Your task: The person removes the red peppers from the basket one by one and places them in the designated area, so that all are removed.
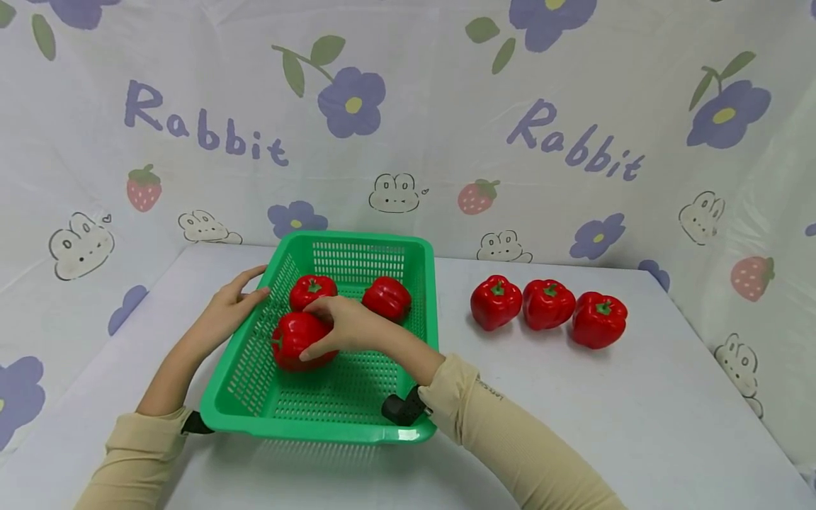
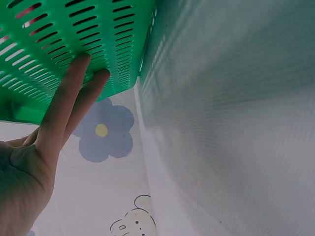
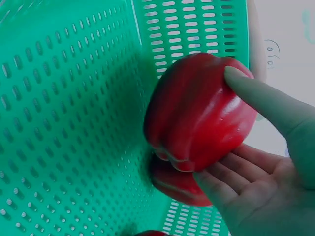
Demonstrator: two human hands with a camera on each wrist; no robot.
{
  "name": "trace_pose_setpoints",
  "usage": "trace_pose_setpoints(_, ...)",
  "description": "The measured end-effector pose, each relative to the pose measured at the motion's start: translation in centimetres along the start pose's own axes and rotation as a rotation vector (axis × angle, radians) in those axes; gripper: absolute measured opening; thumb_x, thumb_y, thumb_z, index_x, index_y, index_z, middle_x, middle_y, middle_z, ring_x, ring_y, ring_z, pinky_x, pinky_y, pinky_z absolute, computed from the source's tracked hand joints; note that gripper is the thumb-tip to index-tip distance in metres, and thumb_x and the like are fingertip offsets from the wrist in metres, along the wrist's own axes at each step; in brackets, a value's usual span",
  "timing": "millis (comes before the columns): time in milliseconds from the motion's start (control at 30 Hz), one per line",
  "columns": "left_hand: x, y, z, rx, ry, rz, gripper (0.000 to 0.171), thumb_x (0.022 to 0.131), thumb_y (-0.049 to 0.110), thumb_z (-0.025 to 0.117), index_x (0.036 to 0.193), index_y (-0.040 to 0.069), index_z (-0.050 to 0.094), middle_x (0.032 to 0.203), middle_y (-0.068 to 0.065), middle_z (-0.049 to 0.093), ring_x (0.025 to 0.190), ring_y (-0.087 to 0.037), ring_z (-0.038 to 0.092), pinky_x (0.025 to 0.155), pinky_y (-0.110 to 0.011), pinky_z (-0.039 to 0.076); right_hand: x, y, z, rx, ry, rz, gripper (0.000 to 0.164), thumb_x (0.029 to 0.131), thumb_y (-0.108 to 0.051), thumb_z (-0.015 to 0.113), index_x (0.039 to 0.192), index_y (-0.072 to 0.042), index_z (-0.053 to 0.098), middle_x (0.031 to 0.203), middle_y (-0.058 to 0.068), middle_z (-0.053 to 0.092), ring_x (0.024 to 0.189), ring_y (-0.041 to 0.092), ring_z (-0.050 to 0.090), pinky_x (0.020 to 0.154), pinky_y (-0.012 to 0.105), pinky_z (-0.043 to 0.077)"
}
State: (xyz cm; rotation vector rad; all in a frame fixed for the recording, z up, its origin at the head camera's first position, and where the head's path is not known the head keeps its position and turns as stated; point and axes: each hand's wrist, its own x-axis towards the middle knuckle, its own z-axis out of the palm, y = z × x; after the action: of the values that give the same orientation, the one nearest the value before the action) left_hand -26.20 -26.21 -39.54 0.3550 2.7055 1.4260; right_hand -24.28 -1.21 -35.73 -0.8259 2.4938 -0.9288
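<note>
Pepper (image 1: 295, 345), white table (image 1: 656, 418), patterned backdrop (image 1: 440, 92)

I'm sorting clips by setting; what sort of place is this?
Probably a small staged tabletop set, perhaps indoors: a "Rabbit"-printed backdrop stands behind a white table bearing a green basket and red peppers.

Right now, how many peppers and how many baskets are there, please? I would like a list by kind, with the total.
Green basket: 1
Red peppers: 6 (3 inside the basket, one of them held by the right hand; 3 on the table)
Total: 7
</note>
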Motion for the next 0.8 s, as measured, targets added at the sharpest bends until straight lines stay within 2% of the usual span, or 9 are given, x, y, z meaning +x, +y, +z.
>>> trace_pose_setpoints(367, 0.2, -0.2, 0.1, 0.009, 0.002, -0.002, 0.059, 0.105, 0.031, 0.041, 0.156, 0.008, 0.020, 0.120, -0.034, 0.062, 0.081, -0.019, 0.072, 0.066, -0.031, 0.060, -0.1, -0.5, -0.7, 0.049, 0.046, -0.034, 0.073, 0.080, -0.028, 0.080, 0.143, -0.011, 0.047, 0.138, 0.005, 0.058, 0.124, 0.020, 0.054, 0.087, 0.028, 0.055)
trace_pose_setpoints(667, 0.1, 0.0, 0.0, -0.003, 0.000, 0.004, 0.060, 0.105, 0.035, 0.042, 0.156, 0.011, 0.022, 0.119, -0.034, 0.062, 0.081, -0.018, 0.073, 0.068, -0.032, 0.060, -0.6, -1.1, -1.7, 0.170, 0.093, -0.054, 0.073, 0.081, -0.023, 0.080, 0.144, -0.010, 0.046, 0.140, 0.005, 0.057, 0.127, 0.021, 0.054, 0.091, 0.032, 0.055)
trace_pose_setpoints(800, 0.1, 0.0, 0.0, -0.013, -0.004, 0.016, 0.059, 0.105, 0.034, 0.041, 0.155, 0.009, 0.021, 0.116, -0.033, 0.064, 0.079, -0.013, 0.072, 0.068, -0.029, 0.059, -1.1, -1.5, -2.3, 0.222, 0.121, -0.067, 0.070, 0.082, -0.022, 0.080, 0.143, -0.011, 0.047, 0.139, 0.005, 0.057, 0.127, 0.021, 0.055, 0.092, 0.032, 0.055)
